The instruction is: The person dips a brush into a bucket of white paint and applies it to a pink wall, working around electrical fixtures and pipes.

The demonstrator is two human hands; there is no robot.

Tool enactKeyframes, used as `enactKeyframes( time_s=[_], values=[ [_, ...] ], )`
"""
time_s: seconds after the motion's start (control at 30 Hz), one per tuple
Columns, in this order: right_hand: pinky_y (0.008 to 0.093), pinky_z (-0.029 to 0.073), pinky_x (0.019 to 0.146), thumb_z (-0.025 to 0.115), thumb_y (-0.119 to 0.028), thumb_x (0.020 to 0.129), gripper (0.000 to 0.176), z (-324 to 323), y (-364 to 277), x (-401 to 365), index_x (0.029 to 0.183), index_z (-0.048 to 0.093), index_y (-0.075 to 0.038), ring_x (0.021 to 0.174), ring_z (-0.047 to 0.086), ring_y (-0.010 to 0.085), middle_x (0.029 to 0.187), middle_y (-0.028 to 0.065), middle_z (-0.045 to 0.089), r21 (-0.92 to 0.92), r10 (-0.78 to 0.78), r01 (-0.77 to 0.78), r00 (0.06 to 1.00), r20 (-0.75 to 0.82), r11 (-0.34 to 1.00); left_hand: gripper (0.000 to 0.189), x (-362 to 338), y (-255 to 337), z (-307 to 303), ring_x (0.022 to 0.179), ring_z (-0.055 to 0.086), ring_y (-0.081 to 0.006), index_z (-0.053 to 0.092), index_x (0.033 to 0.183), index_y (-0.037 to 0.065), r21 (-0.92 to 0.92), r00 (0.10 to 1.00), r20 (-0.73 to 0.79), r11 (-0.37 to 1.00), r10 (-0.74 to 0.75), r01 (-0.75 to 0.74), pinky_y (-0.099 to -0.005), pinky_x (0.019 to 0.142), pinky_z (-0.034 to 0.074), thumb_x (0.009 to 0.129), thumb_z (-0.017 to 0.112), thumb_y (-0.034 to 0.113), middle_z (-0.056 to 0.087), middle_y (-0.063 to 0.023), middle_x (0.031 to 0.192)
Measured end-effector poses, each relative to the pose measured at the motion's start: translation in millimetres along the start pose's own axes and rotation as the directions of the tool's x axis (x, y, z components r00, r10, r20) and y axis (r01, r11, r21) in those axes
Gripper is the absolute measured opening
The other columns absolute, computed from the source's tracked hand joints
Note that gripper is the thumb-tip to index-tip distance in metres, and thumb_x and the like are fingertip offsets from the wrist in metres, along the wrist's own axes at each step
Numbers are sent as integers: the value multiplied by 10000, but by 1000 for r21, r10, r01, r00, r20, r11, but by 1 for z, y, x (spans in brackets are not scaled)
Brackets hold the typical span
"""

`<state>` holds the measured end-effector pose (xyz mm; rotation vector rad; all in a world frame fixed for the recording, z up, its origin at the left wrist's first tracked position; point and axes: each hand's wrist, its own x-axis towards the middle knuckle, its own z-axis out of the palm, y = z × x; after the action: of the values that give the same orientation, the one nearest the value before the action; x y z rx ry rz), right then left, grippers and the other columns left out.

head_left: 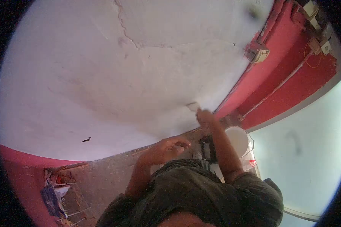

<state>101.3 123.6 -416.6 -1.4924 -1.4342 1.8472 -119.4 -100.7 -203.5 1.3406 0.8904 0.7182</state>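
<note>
Right hand point(205, 118) grips a flat tool point(193, 106) (blurred) just ahead of it, apparently working the white wall point(140, 83) beyond; another stroke would need even pressure. Left hand point(170, 148), half-curled, looks empty.

Looking down from the head

Worn on the head, faces the white wall point(94, 68) ahead and tips steeply down over the dark shirt point(201, 185). Sits close above left hand point(166, 150) and right hand point(206, 118), farther from the floor point(113, 178). Takes in a wide, rounded sweep, bowing straight edges.
</note>
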Motion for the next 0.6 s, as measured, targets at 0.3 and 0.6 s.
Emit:
enactKeyframes(
  time_s=[0.3,0.6],
  values=[
    [260,241,371,434,-534,1024,497,-16,-217,-145,818,542,-95,395,328,102,571,-17,445,230,-85,79,996,15,970,335,1,5,-1,1213,557,-235,599,1236,38,121,999,37,992,-33,29,-412,1051,418,1011,568,284,622,-115,1244],
    [272,308,356,460,-504,1023,497,-9,-211,-147,725,553,-117,385,401,111,524,-20,447,182,-328,367,921,-211,912,325,6,6,0,1223,547,-218,593,1245,29,121,996,86,993,-15,5,-396,1077,393,1012,569,255,619,-111,1251]
  ],
)
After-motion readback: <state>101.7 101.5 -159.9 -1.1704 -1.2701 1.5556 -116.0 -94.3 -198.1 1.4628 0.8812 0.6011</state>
